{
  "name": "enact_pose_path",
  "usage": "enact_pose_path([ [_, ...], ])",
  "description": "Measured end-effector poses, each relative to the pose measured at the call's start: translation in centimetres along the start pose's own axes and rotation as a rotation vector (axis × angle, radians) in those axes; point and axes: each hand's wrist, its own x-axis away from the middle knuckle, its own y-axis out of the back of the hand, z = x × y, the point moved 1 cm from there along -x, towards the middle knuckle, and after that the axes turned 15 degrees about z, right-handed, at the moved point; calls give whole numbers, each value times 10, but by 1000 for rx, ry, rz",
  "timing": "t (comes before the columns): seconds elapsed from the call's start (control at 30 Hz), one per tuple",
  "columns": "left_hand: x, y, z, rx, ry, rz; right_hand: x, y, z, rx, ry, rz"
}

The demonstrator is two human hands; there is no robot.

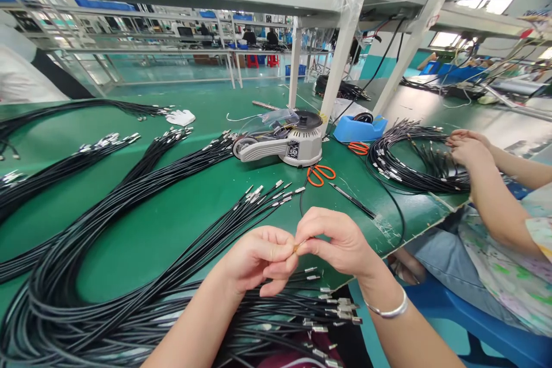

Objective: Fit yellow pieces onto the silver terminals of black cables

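Observation:
My left hand (261, 256) and my right hand (334, 241) meet low in the middle of the head view, above the green table. Both are closed in a pinch on a small amber-coloured piece (296, 248) with a thin, shiny end; its exact kind is too small to tell. A silver bangle circles my right wrist. Just beyond the fingers lie the metal-tipped ends of a bundle of black cables (207, 241). More black cables with metal connectors (345, 307) lie below my forearms, partly hidden by them.
Behind my hands stands a grey tape dispenser machine (302, 146), with orange-handled scissors (319, 175) and a black pen-like tool (352, 201) near it. A blue tape holder (360, 128) is farther back. At right, a co-worker's hands (470, 149) touch coiled cables (388, 155). White posts rise from the table.

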Motion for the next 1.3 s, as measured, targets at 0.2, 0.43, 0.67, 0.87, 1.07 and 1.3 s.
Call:
enact_pose_path([
  [0.2, -7, -21, -10, -573, -39, -475, 13, 13, -2, -160, -237, -84],
  [0.43, -14, -28, -2, -1302, -117, -646, 28, 12, -1, -73, -352, -181],
  [0.67, -14, -23, 4, -1595, -264, -669, 37, 3, 2, -310, -579, -316],
  [0.87, -20, -29, 4, -1500, -121, -617, 35, -2, 8, -281, -621, -286],
  [1.07, -24, -39, 12, -1525, 7, -539, 51, -6, 12, -195, -671, -219],
  [1.3, -29, -39, 33, -1579, 53, -543, 72, -14, 9, -159, -703, -154],
])
